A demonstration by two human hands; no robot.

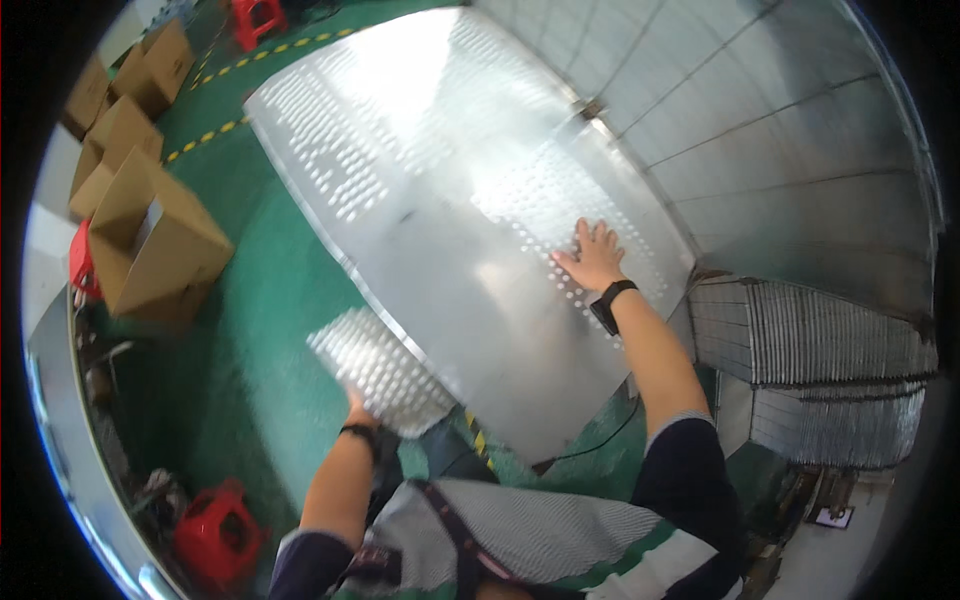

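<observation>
My left hand [357, 408] grips the near edge of a pale board covered with rows of small white rounded pieces [385, 372]. The board hangs tilted beside the left edge of a shiny metal table [450, 290]; whether the pieces are loose or part of it I cannot tell. Over the table's right half, my right hand [597, 258] is spread, fingers apart, at a patch of similar small white pieces [545, 195]. It seems to touch some of them. Another group of white pieces [330, 140] lies in rows at the table's far left.
Open cardboard boxes [160, 235] stand on the green floor [270, 330] at left. Red plastic stools are at the near left [218, 535] and far back [257, 20]. A tall metal panel wall [770, 130] rises along the table's right side, with stacked metal racks [830, 340] nearer me.
</observation>
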